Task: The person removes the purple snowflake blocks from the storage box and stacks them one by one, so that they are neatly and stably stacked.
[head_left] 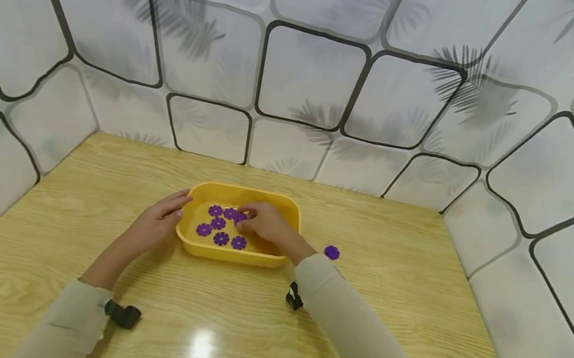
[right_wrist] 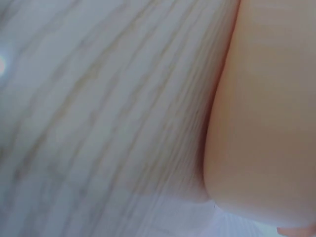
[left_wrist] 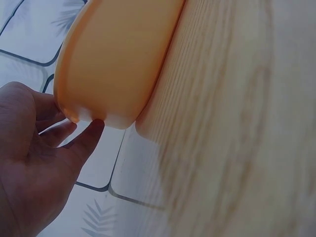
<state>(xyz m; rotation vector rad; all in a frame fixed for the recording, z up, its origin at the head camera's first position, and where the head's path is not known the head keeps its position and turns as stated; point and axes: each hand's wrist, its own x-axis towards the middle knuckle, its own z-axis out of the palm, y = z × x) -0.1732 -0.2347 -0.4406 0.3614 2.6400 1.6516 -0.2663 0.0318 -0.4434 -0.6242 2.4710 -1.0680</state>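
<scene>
Purple, scalloped, flower-like discs (head_left: 221, 238) lie in the yellow tray (head_left: 235, 256) at mid-frame; the right grip (head_left: 266, 222) pinches one; the left grip (head_left: 154, 225), fingers relaxed, touches the tray's left end.

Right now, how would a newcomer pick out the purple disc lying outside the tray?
Find the yellow tray on the wooden table. Look just right of it for one purple notched disc. Unlike the other purple discs, it lies directly on the table.
</scene>
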